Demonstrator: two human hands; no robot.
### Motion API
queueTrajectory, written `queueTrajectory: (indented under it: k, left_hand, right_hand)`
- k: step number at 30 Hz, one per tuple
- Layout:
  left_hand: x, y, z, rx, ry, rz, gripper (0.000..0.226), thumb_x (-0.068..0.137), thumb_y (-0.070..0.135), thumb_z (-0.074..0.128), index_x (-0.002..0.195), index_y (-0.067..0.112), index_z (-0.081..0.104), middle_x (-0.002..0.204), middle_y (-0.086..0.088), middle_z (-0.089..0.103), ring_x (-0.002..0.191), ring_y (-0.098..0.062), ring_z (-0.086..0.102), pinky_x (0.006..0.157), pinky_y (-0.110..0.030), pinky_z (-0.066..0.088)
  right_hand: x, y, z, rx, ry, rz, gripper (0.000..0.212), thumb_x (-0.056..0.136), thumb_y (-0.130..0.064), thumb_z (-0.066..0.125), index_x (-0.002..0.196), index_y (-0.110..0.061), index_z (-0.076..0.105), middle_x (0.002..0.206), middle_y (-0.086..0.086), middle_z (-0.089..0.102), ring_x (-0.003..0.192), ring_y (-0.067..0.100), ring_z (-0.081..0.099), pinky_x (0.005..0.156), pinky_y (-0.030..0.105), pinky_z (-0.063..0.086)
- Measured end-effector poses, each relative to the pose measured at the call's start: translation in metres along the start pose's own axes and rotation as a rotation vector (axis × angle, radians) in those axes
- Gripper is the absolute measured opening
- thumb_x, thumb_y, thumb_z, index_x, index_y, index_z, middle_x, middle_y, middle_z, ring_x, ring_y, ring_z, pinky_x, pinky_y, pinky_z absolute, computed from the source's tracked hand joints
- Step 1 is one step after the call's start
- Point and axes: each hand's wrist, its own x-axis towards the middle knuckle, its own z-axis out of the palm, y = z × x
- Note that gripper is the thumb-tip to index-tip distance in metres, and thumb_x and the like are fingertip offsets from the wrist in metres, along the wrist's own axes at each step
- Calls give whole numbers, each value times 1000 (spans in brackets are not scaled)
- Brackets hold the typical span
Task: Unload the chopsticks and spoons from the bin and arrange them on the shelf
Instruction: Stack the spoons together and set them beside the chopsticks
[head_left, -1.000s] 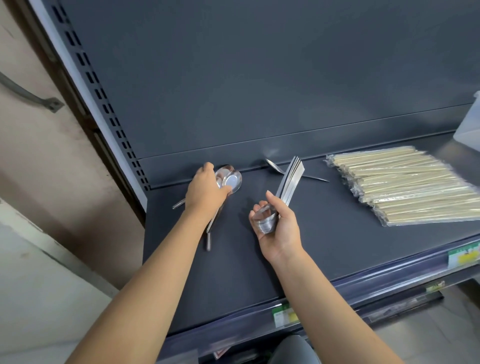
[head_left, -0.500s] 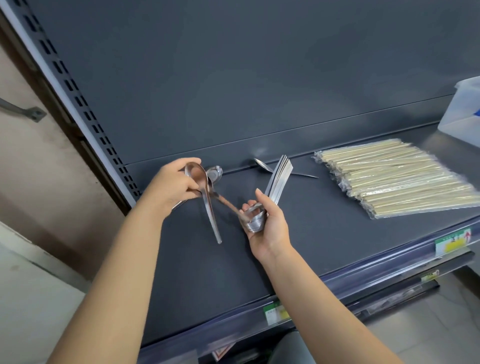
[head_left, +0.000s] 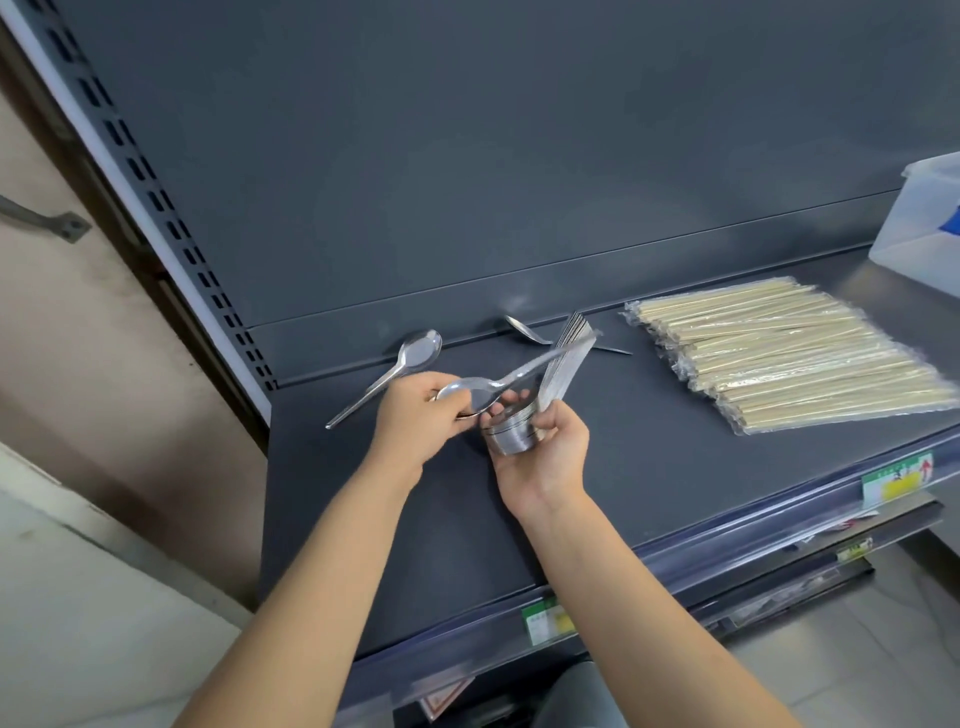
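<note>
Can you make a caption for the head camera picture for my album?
Left hand holds one spoon over the spoon stack gripped in the right hand, above a shelf with chopsticks.

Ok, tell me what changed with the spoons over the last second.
The left hand picked a spoon off the shelf by its bowl and carried it right, over to the stack of spoons that the right hand grips. Unchanged: the right hand's grip on the stack, the loose spoon by the back wall, the far spoon behind the stack, and the chopstick packs.
</note>
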Motion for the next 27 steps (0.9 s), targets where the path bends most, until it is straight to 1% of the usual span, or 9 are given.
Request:
queueTrajectory:
  k: [4, 8, 12, 14, 16, 18, 21, 25, 27]
  left_hand:
    - [-5, -4, 0, 280, -56, 116, 17, 81, 7, 54, 75, 11, 70, 74, -18, 61, 73, -25, 66, 75, -38, 60]
    - [-10, -9, -2, 452, -77, 230, 23, 80, 25, 48, 87, 21, 69, 78, -15, 62, 68, -25, 56, 77, -47, 54]
    - [-17, -6, 2, 264, -42, 228, 36, 87, 3, 46, 82, 29, 71, 64, 5, 61, 65, -12, 53, 64, -27, 49]
    - [-20, -3, 6, 156, -70, 201, 31, 85, -3, 43, 79, 12, 70, 57, 8, 50, 58, -8, 44, 59, -21, 40]
    - [-20, -4, 12, 197, -99, 230, 27, 86, 1, 44, 91, 3, 70, 72, 4, 55, 69, -9, 49, 70, -25, 41]
    - [-21, -10, 21, 359, -89, 279, 32, 93, 6, 46, 113, 15, 70, 104, 5, 60, 100, -8, 55, 90, -22, 40]
    - [-23, -19, 33, 504, 2, 388, 33, 98, 15, 43, 123, 22, 64, 120, 6, 51, 113, -13, 41, 101, -23, 33]
    - [-22, -23, 32, 623, 40, 472, 31, 98, 31, 45, 125, 34, 61, 144, 9, 32, 107, -7, 30, 105, -27, 21]
    - [-20, -21, 30, 698, -40, 499, 32, 100, 37, 41, 124, 34, 62, 147, 16, 30, 114, -10, 33, 103, -28, 19]
  right_hand:
    - [2, 1, -3, -106, 3, -14, 18, 77, -3, 31, 78, -11, 47, 69, 3, 58, 63, 24, 51, 66, 35, 41]
    - [-2, -2, -1, -171, -45, -5, 19, 85, -10, 39, 70, -11, 50, 63, 2, 60, 52, 18, 57, 60, 30, 43]
    - [-1, -3, -2, -196, -83, 12, 30, 93, -27, 50, 69, -10, 55, 59, 4, 61, 53, 20, 59, 62, 32, 45]
    - [0, -2, -4, -217, -115, 20, 29, 92, -31, 53, 73, -10, 58, 66, 7, 62, 58, 23, 59, 62, 32, 46]
    - [1, -2, -6, -205, -133, 35, 23, 88, -33, 57, 82, -11, 61, 72, 6, 63, 64, 21, 62, 64, 29, 51]
    - [4, -3, -8, -157, -128, 72, 30, 78, -36, 67, 92, -11, 59, 82, 5, 60, 79, 20, 63, 82, 29, 50]
    - [3, -5, -11, -117, -136, 149, 30, 79, -37, 66, 89, -9, 59, 91, 7, 59, 91, 23, 60, 99, 33, 40]
    - [-6, -11, -8, -125, -175, 184, 36, 91, -31, 50, 73, -6, 68, 86, 15, 70, 82, 26, 69, 88, 34, 47]
    - [-8, -11, -6, -111, -178, 172, 22, 89, -27, 55, 78, -9, 63, 85, 9, 67, 82, 24, 67, 86, 33, 47]
